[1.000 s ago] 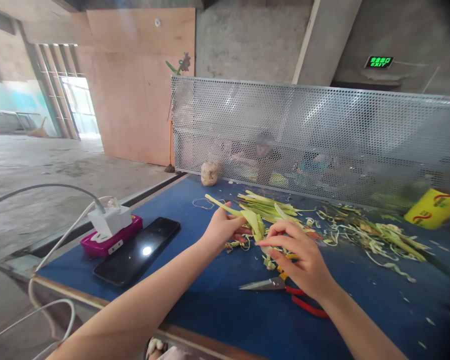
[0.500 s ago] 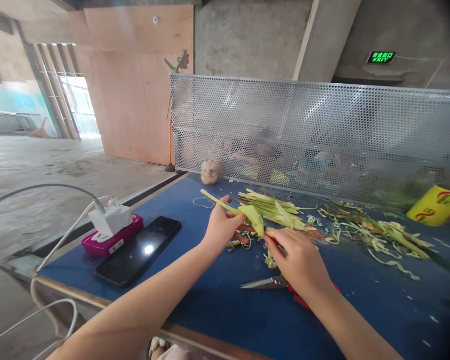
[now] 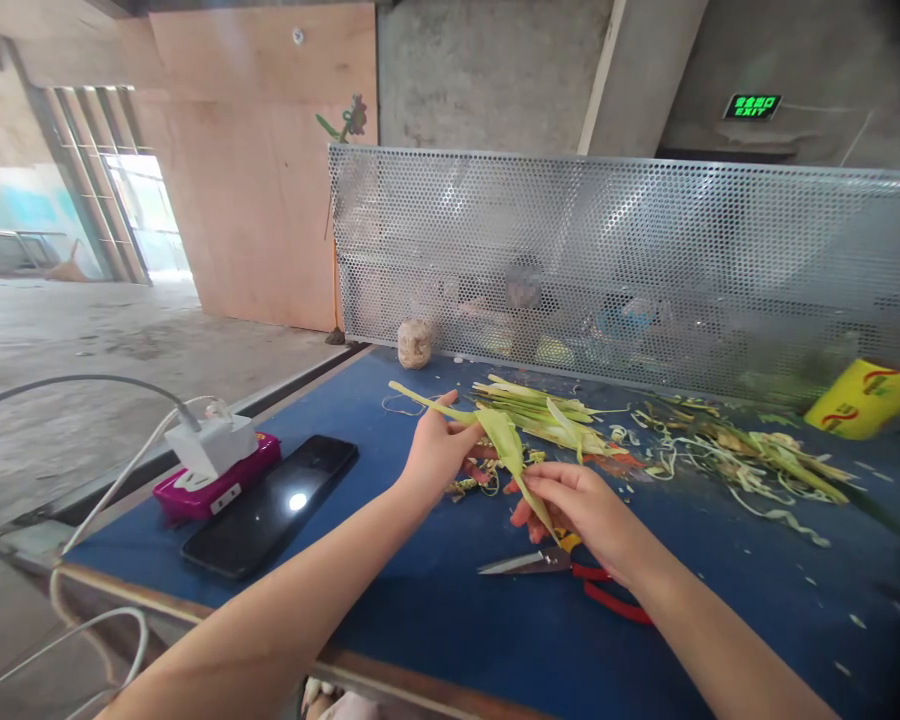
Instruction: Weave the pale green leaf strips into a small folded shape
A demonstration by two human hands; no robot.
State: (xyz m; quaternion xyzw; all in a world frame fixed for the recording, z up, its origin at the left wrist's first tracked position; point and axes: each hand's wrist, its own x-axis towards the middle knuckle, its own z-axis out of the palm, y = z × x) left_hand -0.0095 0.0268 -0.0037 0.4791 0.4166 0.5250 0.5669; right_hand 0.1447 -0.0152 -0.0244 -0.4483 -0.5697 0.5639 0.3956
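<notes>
A pale green, leaf-like plant stalk [image 3: 503,438] stretches between both hands above the blue table. My left hand [image 3: 436,447] pinches it near its middle, with the thin end pointing to the upper left. Lower down, my right hand [image 3: 579,502] has thumb and fingers closed on the stalk, and a narrow tail hangs below the fingertips. Scissors with red handles [image 3: 616,600] lie on the table under my right hand, blades towards the left. Behind the hands is a bundle of similar green stalks [image 3: 529,408]. Small yellowish pieces [image 3: 466,487] lie partly hidden beneath my left hand.
To the left lie a black phone [image 3: 274,505] and a magenta power strip [image 3: 217,492] with a white charger. Shredded plant scraps [image 3: 765,460] and a yellow roll [image 3: 866,400] are on the right. A perforated metal screen [image 3: 570,250] borders the table's far side.
My right hand has moved slightly down, drawing out a narrow tail of the stalk below its fingers. More of the scissors now shows. My left hand keeps its hold.
</notes>
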